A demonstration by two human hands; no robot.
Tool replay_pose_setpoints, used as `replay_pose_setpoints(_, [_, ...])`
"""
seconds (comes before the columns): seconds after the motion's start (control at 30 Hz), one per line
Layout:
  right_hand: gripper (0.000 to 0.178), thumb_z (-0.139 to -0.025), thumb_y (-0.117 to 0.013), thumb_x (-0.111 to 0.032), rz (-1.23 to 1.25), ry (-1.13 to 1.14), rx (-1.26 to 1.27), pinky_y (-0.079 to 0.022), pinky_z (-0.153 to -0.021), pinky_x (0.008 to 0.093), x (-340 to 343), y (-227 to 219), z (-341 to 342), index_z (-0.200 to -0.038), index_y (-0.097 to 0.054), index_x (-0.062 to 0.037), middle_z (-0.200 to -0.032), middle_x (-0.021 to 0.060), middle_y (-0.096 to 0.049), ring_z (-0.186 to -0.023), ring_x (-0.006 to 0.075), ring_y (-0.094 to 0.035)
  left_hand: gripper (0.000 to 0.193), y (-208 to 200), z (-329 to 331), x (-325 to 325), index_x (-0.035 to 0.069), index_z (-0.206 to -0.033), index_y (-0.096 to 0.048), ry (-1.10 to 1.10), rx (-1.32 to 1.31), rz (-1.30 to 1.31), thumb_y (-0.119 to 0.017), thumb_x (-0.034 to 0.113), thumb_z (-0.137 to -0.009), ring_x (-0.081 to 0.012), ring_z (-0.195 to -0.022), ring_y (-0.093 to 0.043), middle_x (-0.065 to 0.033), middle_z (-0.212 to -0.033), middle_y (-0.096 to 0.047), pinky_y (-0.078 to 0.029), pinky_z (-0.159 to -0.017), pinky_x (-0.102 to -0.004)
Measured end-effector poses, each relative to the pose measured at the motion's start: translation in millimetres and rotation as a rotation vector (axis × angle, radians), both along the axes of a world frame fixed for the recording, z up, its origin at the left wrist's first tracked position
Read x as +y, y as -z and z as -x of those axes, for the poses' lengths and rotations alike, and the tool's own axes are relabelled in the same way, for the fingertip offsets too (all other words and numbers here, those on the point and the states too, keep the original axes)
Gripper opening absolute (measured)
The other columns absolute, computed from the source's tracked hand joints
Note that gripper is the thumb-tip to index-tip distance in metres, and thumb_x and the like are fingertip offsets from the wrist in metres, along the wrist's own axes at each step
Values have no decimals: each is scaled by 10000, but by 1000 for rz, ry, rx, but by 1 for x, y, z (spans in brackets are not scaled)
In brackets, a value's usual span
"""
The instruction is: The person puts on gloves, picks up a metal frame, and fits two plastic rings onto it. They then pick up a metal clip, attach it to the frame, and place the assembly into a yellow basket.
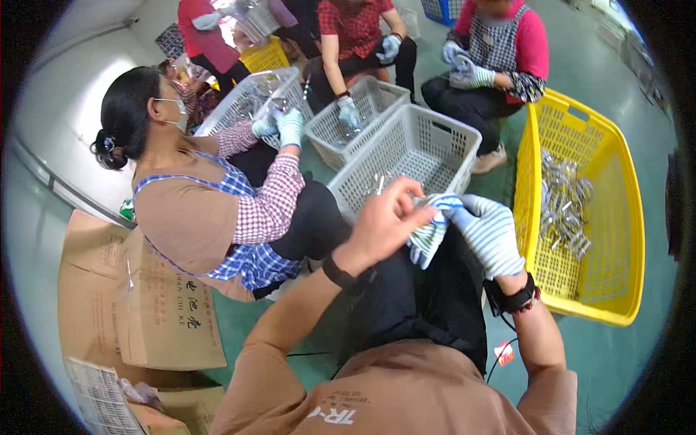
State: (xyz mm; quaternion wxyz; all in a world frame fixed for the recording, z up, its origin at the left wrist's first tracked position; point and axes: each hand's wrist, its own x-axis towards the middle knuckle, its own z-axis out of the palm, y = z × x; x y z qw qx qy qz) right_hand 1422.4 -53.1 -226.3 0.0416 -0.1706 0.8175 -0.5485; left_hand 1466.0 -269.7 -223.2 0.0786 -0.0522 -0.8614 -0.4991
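My left hand point(384, 226) is bare, with a dark band at the wrist. Its curled fingers and thumb pinch the edge of a loose striped work glove point(431, 235). My right hand point(487, 230) wears a matching white and blue-grey striped glove and grips the other side of the loose one. The loose glove hangs limp between both hands, above my dark trousers. Just beyond my hands stands a grey perforated plastic crate point(435, 148) with a few shiny pieces in its near left corner, partly hidden by my left hand.
A tall yellow basket point(627, 239) with many shiny metal pieces point(564, 206) stands at my right. Co-workers in striped gloves sit to the left and ahead, around a second grey crate point(330, 141) and a clear-white crate point(225, 112). Cardboard boxes point(170, 304) lie at the left.
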Motion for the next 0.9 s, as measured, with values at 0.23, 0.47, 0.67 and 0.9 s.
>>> replay_pose_setpoints(0.23, [310, -922, -712, -346, -192, 16, 46, -548, -694, 375, -8, -10, 6, -1050, -784, -73, -826, 179, -728, -773, 291, -734, 185, 8, 23, 9, 19, -1141, -650, 31, 1, -194, -698, 9, -963, -86, -899, -678, -63, -1004, -710, -552, -823, -250])
replay_pose_setpoints(0.47, [456, -889, -721, -390, -147, -108, 464, -586, -789, 456, -23, -3, 27, -1217, -708, -74, -913, 184, -752, -876, 370, -742, 228, -1, 33, 13, 6, -1064, -626, 89, 193, 133, -695, -84, -867, -239, -832, -707, -107, -903, -675, -547, -762, -337])
replay_pose_setpoints(0.67, [270, -883, -659, -310, -809, -250, 414, -587, -748, 483, -59, 6, 63, -969, -794, -93, -890, 190, -761, -827, 386, -745, 151, 8, 37, -10, -8, -844, -522, 77, 299, 336, -610, -124, -803, -362, -830, -648, -154, -821, -616, -495, -697, -429])
replay_pose_setpoints(0.9, [394, -934, -591, -385, -1050, -491, 344, -569, -899, 454, -106, 8, 108, -1107, -789, -92, -1119, 198, -758, -1048, 376, -730, 205, 65, 52, -45, -14, -979, -715, -24, 298, 630, -597, -61, -818, -386, -1013, -650, -206, -1118, -583, -550, -856, -452])
